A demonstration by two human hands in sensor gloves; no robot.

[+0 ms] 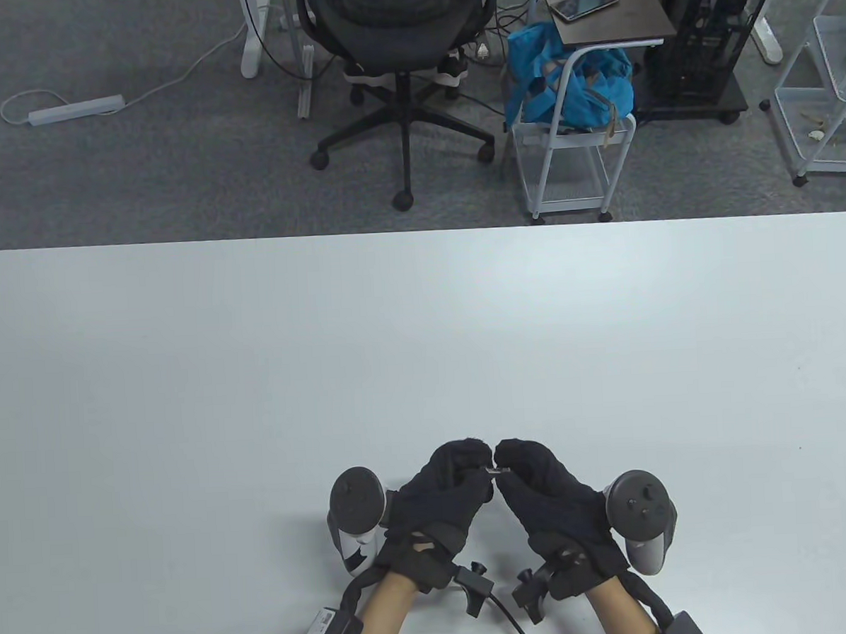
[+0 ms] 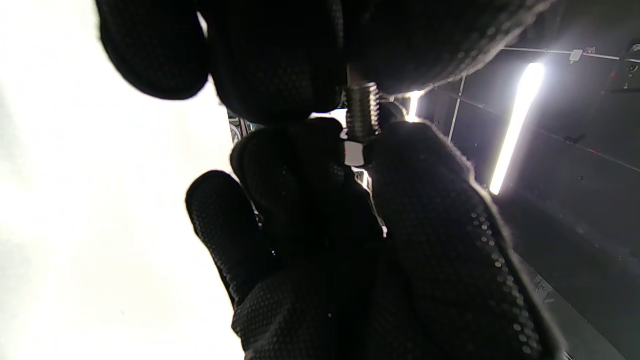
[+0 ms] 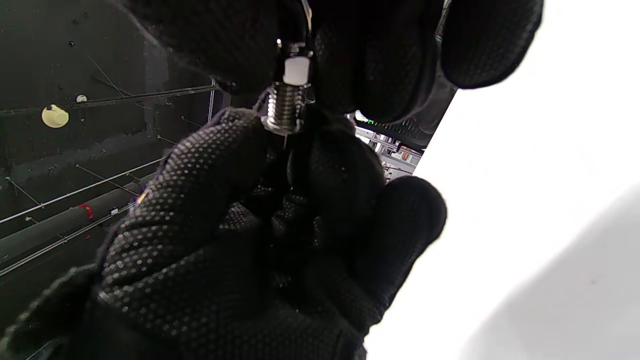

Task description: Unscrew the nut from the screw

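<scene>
Both gloved hands meet near the table's front edge and hold a small metal screw [image 1: 493, 473] between their fingertips, above the table. In the left wrist view my left hand [image 2: 356, 150] pinches the pale nut [image 2: 353, 153] between thumb and finger, and the threaded shaft [image 2: 362, 111] runs up into the right hand's fingers. In the right wrist view my right hand [image 3: 286, 134] grips the screw's shaft end [image 3: 285, 107], and the nut [image 3: 296, 70] sits in the left hand's fingers above. The screw's head is hidden. In the table view the left hand [image 1: 477, 470] and the right hand [image 1: 507, 467] almost touch.
The white table [image 1: 424, 345] stretches out ahead of the hands. Beyond its far edge stand a black office chair [image 1: 398, 42], a white cart with a blue bag [image 1: 570, 89] and a white rack [image 1: 825, 76]. A cable [image 1: 506, 614] lies between the wrists.
</scene>
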